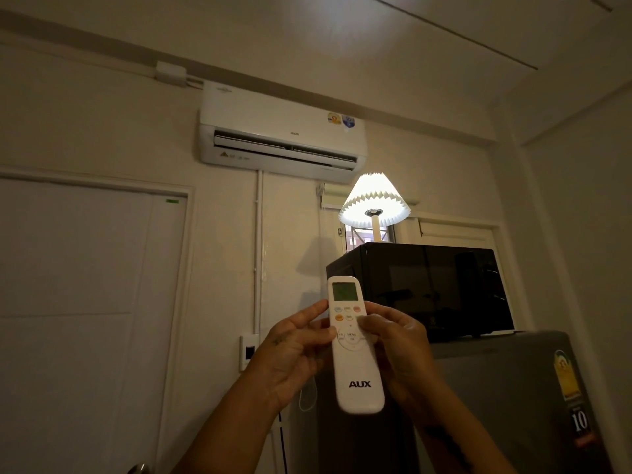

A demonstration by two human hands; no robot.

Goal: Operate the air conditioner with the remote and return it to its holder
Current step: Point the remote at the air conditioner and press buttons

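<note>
A white AUX remote is held upright in front of me, its small screen lit and pointed up at the wall. My left hand grips its left side with the thumb near the round menu pad. My right hand holds the right side, thumb resting on the buttons under the screen. The white air conditioner hangs high on the wall, its front louvre open. No remote holder can be seen.
A black microwave sits on a grey fridge at right, with a lit pleated lamp on top. A white door fills the left. A wall switch is beside the left hand.
</note>
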